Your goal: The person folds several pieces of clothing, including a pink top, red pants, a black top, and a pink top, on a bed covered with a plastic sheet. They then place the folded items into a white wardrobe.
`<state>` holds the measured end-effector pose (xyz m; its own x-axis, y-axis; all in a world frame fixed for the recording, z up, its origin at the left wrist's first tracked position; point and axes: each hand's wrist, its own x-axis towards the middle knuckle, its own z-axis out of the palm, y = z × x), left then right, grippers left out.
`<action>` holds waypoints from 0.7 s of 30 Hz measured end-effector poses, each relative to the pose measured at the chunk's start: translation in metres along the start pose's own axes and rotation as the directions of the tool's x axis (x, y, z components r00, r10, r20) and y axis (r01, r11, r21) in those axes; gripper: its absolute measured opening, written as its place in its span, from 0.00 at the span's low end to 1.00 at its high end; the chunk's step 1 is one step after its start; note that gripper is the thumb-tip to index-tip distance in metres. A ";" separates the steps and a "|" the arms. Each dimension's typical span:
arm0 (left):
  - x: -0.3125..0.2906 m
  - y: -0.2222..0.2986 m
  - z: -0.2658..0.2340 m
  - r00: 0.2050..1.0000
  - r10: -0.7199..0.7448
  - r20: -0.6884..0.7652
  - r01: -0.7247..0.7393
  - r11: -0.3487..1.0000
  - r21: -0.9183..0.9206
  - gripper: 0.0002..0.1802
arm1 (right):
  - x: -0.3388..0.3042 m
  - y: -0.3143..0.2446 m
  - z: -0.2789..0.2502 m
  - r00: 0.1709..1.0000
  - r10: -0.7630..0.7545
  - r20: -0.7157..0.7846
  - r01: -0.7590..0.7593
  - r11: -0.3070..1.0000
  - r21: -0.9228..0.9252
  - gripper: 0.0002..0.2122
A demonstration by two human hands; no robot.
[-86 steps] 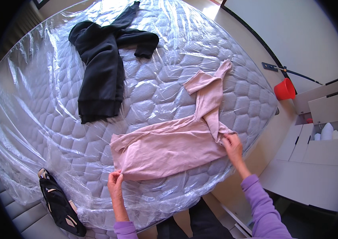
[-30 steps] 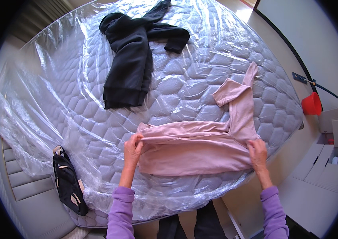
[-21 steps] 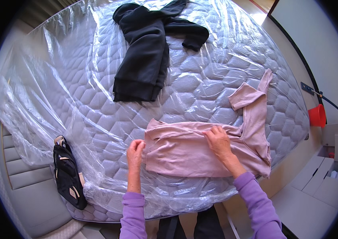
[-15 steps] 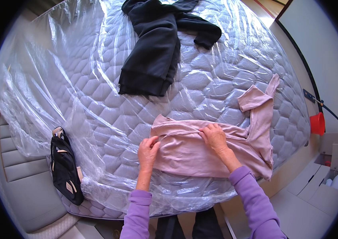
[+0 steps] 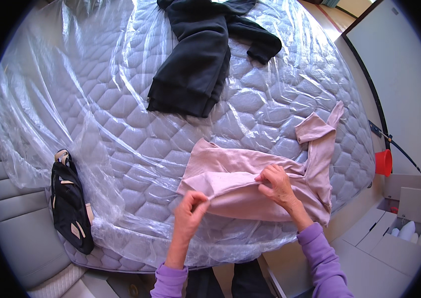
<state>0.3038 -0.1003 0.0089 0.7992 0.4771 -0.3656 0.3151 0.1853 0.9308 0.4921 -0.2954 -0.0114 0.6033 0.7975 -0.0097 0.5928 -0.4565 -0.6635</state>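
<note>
A pink knitted sweater [image 5: 250, 206] lies sideways on the plastic-covered mattress [image 5: 131, 134], its ribbed hem to the left and a bent sleeve reaching away at the right. My left hand [image 5: 189, 211] pinches the near layer close to the hem and lifts it slightly. Along the same raised edge, my right hand [image 5: 276, 185] grips the fabric near the sweater's middle. Between the two hands the knit is drawn into a straight ridge. Farther off, a black sweatshirt [image 5: 190, 69] rests with its ribbed bottom toward me.
A black bag [image 5: 69, 203] lies at the mattress's left edge, beside a grey padded seat [image 5: 22, 233]. To the right are a red bucket-like container [image 5: 383, 163] and an open compartment [image 5: 409, 226] with white objects. Loose clear plastic [image 5: 106, 184] wrinkles over the mattress.
My left hand has drawn the sweater's edge toward me and slightly right, lifting it. My right hand has shifted slightly right and nearer. The whole view has moved a little.
</note>
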 end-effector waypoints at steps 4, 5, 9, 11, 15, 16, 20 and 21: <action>-0.027 0.010 0.003 0.997 -0.067 0.034 0.066 0.997 0.025 0.13 | -0.013 -0.018 -0.015 0.997 -0.036 0.075 0.035 0.999 0.018 0.10; -0.031 0.013 -0.001 0.994 -0.076 0.084 0.077 0.997 -0.006 0.17 | -0.016 -0.019 -0.019 0.993 -0.057 0.098 0.056 0.998 0.013 0.10; -0.056 0.019 0.000 0.987 -0.085 0.139 0.094 0.994 -0.058 0.19 | -0.026 -0.033 -0.024 0.951 -0.158 0.267 0.182 0.981 -0.066 0.10; -0.065 0.023 0.006 0.983 -0.090 0.160 0.094 0.995 -0.016 0.19 | -0.028 -0.037 -0.019 0.917 -0.171 0.360 0.187 0.982 -0.012 0.12; -0.074 0.025 0.014 0.980 -0.095 0.173 0.098 0.995 -0.005 0.18 | -0.027 -0.065 0.006 0.921 -0.263 0.289 0.237 0.964 0.123 0.17; -0.075 0.025 0.015 0.980 -0.095 0.175 0.098 0.995 -0.008 0.18 | -0.025 -0.072 0.013 0.920 -0.262 0.293 0.236 0.964 0.120 0.17; -0.080 0.020 0.016 0.993 -0.034 0.117 0.037 0.999 -0.024 0.18 | -0.024 -0.087 0.023 0.929 -0.240 0.280 0.212 0.969 0.126 0.12; -0.081 0.017 0.013 0.994 -0.029 0.110 0.031 0.999 -0.016 0.17 | -0.026 -0.089 0.023 0.939 -0.202 0.280 0.166 0.975 0.147 0.11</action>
<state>0.2513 -0.1466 0.0542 0.8412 0.3742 -0.3904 0.3314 0.2139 0.9189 0.4110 -0.2665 0.0308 0.2973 0.9510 -0.0846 0.5998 -0.2550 -0.7584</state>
